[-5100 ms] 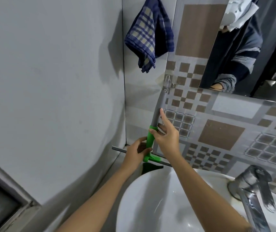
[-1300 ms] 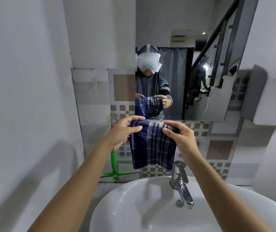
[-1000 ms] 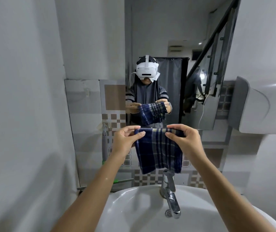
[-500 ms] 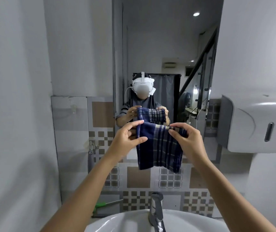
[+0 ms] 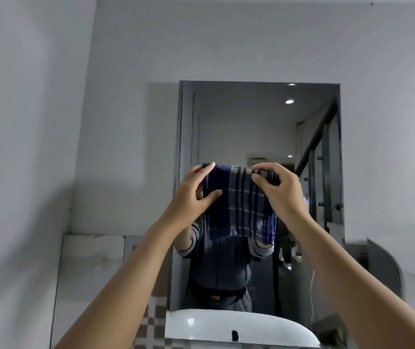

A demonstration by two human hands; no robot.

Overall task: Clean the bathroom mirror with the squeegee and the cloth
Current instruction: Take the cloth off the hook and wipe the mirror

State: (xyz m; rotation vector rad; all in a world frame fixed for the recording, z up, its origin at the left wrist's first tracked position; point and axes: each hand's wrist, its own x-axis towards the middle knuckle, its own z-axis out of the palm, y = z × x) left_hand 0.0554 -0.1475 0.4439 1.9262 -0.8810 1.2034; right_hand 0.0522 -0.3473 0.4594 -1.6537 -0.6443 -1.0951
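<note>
A dark blue checked cloth (image 5: 239, 205) hangs folded in front of the tall bathroom mirror (image 5: 251, 127). My left hand (image 5: 191, 195) grips its upper left corner, thumb across the front of the fabric. My right hand (image 5: 277, 190) pinches the upper right corner. Both arms are raised high, holding the cloth at about the mirror's mid height. Whether the cloth touches the glass cannot be told. The squeegee is out of view. The mirror reflects a person's torso behind the cloth.
A plain white wall (image 5: 38, 147) runs along the left, with patterned tiles (image 5: 151, 318) at the lower left of the mirror. A white dispenser (image 5: 402, 268) juts from the wall at the right. A white basin's reflection (image 5: 239, 326) shows at the mirror's bottom.
Both hands have lifted the cloth from above the basin up in front of the mirror. The view tilted upward, so the tap and the green squeegee dropped out of sight.
</note>
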